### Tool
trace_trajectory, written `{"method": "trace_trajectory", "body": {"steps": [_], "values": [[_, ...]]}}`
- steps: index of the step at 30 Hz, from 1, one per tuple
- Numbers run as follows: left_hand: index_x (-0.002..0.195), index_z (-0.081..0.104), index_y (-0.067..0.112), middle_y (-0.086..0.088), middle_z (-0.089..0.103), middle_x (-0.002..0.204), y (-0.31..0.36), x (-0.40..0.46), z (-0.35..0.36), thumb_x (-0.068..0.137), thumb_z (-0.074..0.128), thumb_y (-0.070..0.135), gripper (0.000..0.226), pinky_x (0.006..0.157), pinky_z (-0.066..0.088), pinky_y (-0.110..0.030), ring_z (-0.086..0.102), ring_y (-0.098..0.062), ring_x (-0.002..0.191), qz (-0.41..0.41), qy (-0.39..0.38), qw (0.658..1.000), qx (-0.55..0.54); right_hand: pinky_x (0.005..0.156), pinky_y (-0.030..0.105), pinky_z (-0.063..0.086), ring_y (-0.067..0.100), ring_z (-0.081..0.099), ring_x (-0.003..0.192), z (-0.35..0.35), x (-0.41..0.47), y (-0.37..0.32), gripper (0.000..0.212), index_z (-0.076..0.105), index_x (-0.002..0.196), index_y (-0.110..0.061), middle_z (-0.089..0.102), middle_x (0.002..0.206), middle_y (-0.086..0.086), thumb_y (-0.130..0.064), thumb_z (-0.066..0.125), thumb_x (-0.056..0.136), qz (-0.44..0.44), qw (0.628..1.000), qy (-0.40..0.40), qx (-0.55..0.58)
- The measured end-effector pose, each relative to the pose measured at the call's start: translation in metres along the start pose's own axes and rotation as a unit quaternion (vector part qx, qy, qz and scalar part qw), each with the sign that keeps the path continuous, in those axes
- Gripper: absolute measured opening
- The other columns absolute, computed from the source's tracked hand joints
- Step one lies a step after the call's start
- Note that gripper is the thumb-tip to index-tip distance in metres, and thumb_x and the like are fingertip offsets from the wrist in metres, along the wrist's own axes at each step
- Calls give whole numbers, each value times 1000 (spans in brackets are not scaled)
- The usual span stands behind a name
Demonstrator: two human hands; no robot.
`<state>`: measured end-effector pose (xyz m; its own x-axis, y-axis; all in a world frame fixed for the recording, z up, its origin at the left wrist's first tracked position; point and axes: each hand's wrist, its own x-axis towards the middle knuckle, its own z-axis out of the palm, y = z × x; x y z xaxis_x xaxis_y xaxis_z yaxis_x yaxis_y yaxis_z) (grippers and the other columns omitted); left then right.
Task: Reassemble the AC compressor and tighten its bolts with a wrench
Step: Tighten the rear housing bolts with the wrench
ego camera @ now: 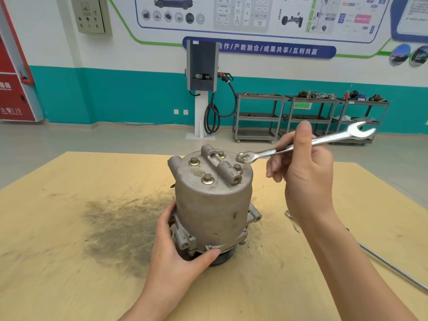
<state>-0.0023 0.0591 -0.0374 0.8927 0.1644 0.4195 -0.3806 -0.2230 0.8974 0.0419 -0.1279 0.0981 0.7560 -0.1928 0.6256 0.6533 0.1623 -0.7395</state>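
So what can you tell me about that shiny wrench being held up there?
The wrench is a bright, polished metal combination spanner, with a ring end and an open-jaw end. The right hand pinches its shank near the middle, thumb on top. It lies tilted: the ring end points down-left, at the far right rim of the compressor's top, close to a bolt, while the open end rises to the right. Whether the ring sits on a bolt cannot be told.

I see the compressor (212, 205) standing upright on the table (69, 228), mid-view. My left hand (176, 256) holds its base at seven o'clock. My right hand (303, 179), at three o'clock, holds the wrench (301, 144), whose ring end sits at the top's one o'clock edge. Carts (257, 117) stand far behind.
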Motion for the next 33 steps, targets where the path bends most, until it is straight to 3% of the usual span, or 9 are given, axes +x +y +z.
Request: {"method": "trace_trajectory", "body": {"steps": [5, 13, 15, 17, 20, 23, 27, 29, 33], "values": [[117, 22, 80, 54, 36, 123, 1, 0, 0, 40, 84, 59, 101, 85, 38, -9, 39, 25, 118, 1, -1, 1000, 1, 36, 19, 35, 17, 52, 40, -2, 4, 6, 44, 55, 71, -10, 50, 46, 4, -48, 44, 90, 125, 990, -36, 55], [117, 21, 80, 53, 36, 125, 1, -1, 0, 40, 83, 59, 102, 86, 38, -9, 39, 24, 119, 2, 1, 1000, 4, 37, 20, 36, 17, 51, 41, 0, 2, 11, 43, 56, 72, -10, 51, 47, 4, -47, 44, 90, 132, 988, -42, 64], [118, 21, 79, 52, 37, 125, 0, -1, 0, 40, 84, 59, 102, 86, 38, -11, 40, 23, 119, 4, 0, 1000, 2, 39, 22, 37, 18, 51, 42, 1, -1, 12, 45, 57, 70, -11, 52, 47, 4, -48, 43, 92, 67, 997, -32, 12], [118, 22, 79, 51, 37, 126, 0, -1, -1, 40, 84, 58, 102, 88, 38, -12, 40, 22, 120, 4, -1, 1000, 1, 43, 22, 37, 17, 50, 42, 3, -6, 11, 45, 57, 69, -13, 52, 47, 3, -45, 45, 98, -54, 996, -24, -73], [119, 23, 78, 51, 38, 126, -1, -1, 0, 41, 85, 57, 102, 90, 39, -15, 42, 20, 120, 3, -3, 1000, -6, 42, 26, 36, 13, 47, 44, 7, -13, 7, 32, 55, 72, -17, 52, 52, -3, -37, 50, 97, -242, 949, -55, -193], [119, 23, 78, 52, 37, 125, -2, 0, 0, 41, 85, 57, 103, 91, 39, -16, 41, 21, 120, 4, -4, 1000, -8, 41, 32, 37, 15, 47, 45, 10, -15, 4, 35, 59, 78, -18, 51, 58, -10, -44, 46, 98, -306, 918, -68, -241], [118, 22, 79, 53, 37, 124, -1, 0, 0, 40, 85, 57, 103, 90, 39, -15, 41, 22, 119, 3, -6, 1000, -13, 46, 25, 37, 13, 50, 45, 3, -9, 3, 33, 56, 71, -17, 51, 51, 2, -36, 47, 97, -213, 963, -16, -167], [118, 22, 79, 52, 37, 124, -1, 0, 0, 40, 84, 57, 102, 90, 39, -14, 41, 22, 119, 4, -5, 1000, -13, 48, 20, 37, 12, 51, 43, 1, -5, 2, 40, 57, 71, -16, 53, 52, 9, -42, 44, 99, -140, 984, 1, -106], [118, 22, 79, 53, 37, 124, -1, 0, 0, 40, 84, 56, 102, 88, 39, -13, 41, 23, 118, 5, -7, 1000, -13, 40, 22, 34, 16, 50, 41, 0, -1, 4, 46, 57, 67, -15, 51, 45, 1, -53, 43, 90, -2, 1000, 2, -9]]}}
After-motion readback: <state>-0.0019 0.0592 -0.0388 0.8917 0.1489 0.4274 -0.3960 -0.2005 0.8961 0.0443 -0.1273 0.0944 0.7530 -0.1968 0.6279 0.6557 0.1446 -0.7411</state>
